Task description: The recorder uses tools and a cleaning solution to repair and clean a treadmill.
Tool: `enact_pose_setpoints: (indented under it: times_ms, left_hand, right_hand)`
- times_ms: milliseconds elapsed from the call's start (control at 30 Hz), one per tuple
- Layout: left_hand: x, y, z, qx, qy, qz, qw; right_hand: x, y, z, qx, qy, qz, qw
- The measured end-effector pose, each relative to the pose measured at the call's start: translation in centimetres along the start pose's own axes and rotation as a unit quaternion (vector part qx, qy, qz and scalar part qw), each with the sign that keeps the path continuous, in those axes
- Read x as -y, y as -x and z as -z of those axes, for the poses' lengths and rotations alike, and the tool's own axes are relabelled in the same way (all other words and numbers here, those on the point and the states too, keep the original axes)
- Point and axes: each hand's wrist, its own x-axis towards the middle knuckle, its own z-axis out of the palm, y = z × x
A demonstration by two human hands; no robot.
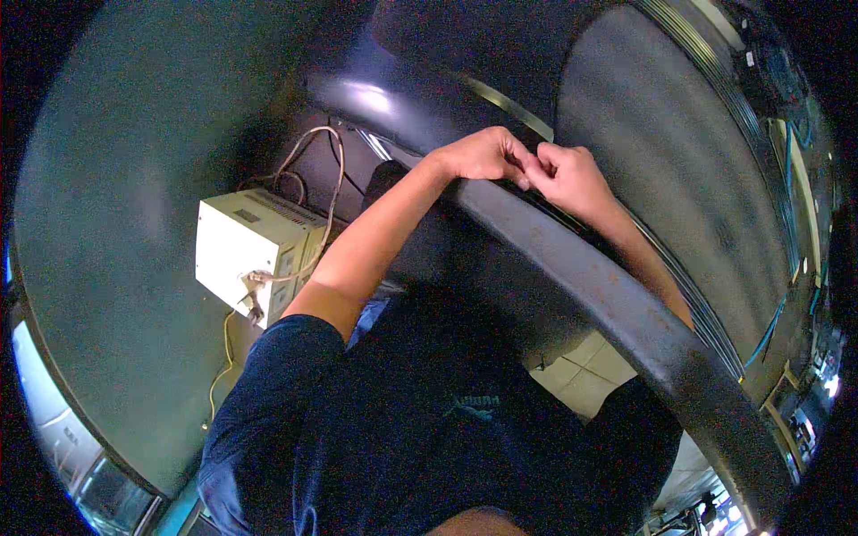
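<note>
My left hand (485,155) and my right hand (569,181) meet above the far end of a long dark metal bar (581,268), which has brownish worn patches. Both hands are closed, fingertips pinched close together. Whatever they hold, if anything, is too small or hidden to name. The left wrist is close to the bar's end, while the right forearm reaches in from beyond the bar. Just past the hands, a thin brass-coloured strip (508,105) runs along a dark, glossy rounded machine part (375,96).
A cream-coloured electrical box (237,246) with a plug and looped cord (340,170) stands at left, beside a dark green panel (116,214). A broad grey-black surface (661,134) lies at right, edged by bundled dark strands (702,58). Pale floor tiles (585,371) show below the bar.
</note>
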Motion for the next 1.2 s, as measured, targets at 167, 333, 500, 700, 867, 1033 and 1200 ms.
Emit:
enact_pose_setpoints:
  times_ms: [167, 333, 500, 700, 867, 1033, 1200]
  left_hand:
    - [-0.1, 0.3, 0.7, 0.01, -0.046, -0.006, 0.999]
    - [0.2, -0.5, 0.7, 0.006, -0.023, -0.025, 0.999]
    - [-0.5, 0.0, 0.6, -0.005, -0.051, -0.018, 0.999]
    - [0.5, -0.1, 0.4, 0.006, -0.06, -0.012, 0.998]
    - [-0.2, 0.2, 0.4, 0.003, -0.036, 0.013, 0.999]
    - [-0.1, 0.0, 0.6, 0.004, -0.02, 0.007, 1.0]
    - [-0.4, -0.2, 0.4, 0.013, -0.019, 0.011, 1.0]
  right_hand:
    - [0.5, -0.3, 3.0, 0.036, 0.012, 0.203, 0.979]
    - [-0.2, -0.4, 3.2, 0.007, 0.147, 0.273, 0.95]
    - [1.1, 0.7, 1.7, 0.049, 0.177, 0.167, 0.969]
    - [-0.1, 0.7, -0.6, 0.1, 0.101, 0.053, 0.988]
    - [0.1, 0.1, 3.1, 0.153, -0.035, 0.13, 0.979]
    - [-0.5, -0.9, 3.5, 0.143, -0.036, 0.256, 0.955]
    - [-1.7, -1.1, 3.8, 0.203, -0.102, 0.228, 0.947]
